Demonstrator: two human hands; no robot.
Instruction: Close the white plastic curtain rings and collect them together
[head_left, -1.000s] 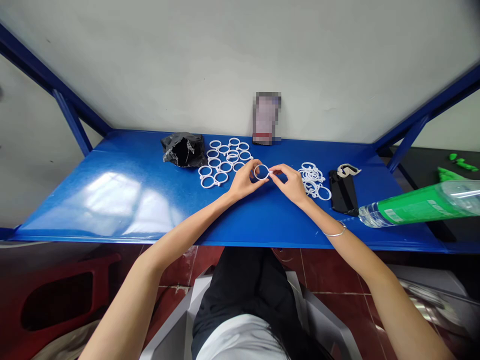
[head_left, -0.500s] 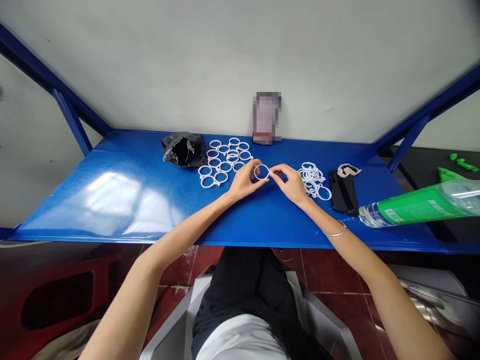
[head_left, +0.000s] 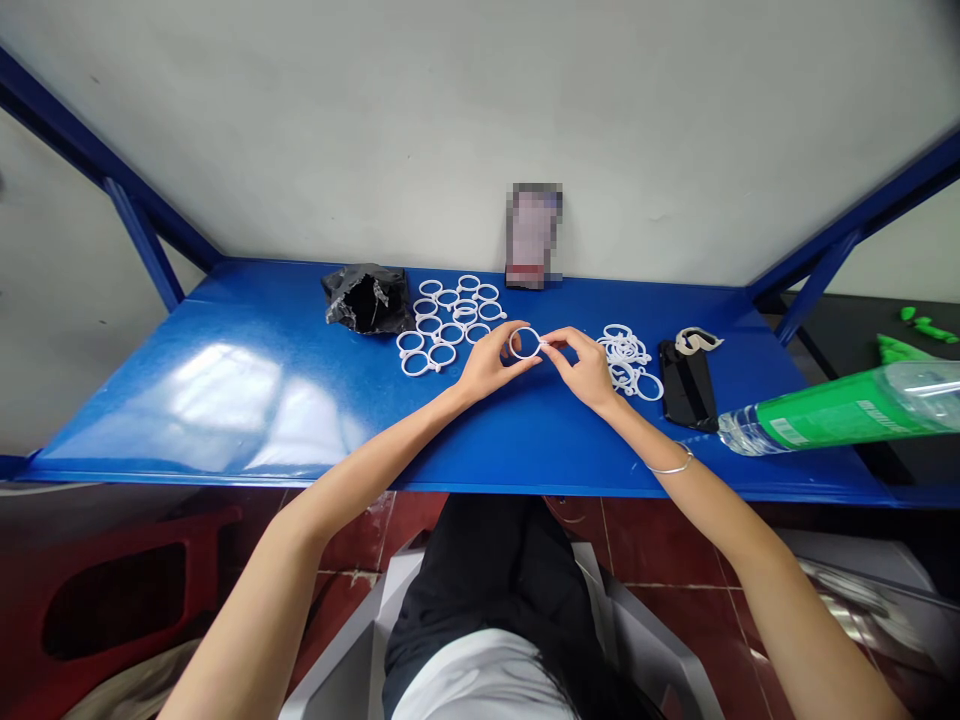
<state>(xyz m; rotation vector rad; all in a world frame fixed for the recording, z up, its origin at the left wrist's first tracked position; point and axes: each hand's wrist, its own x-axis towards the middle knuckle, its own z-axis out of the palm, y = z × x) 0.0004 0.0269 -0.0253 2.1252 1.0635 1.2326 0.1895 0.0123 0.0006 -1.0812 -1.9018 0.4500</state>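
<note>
Between my two hands, just above the blue table (head_left: 480, 440), a white curtain ring (head_left: 526, 358) with a small eyelet is held up. My left hand (head_left: 489, 364) grips its left side, thumb below and fingers around the rim. The fingertips of my right hand (head_left: 583, 368) pinch the eyelet on its right side; whatever detail lies between them is too small to make out. Left of my left hand, several similar rings (head_left: 437, 367) lie spread out in a flat group. Another heap of white rings (head_left: 622, 350) is tangled together beside my right hand.
A crumpled black plastic bag (head_left: 356, 318) sits at the back left. Against the wall leans a blurred-out upright object (head_left: 532, 235). To the right are a black phone (head_left: 687, 388), a beige-white curved item (head_left: 696, 341) and a green-labelled bottle (head_left: 840, 408) jutting over the table.
The held ring and my fingertips have shifted very slightly to the right. The ring groups and everything else stay where they were.
</note>
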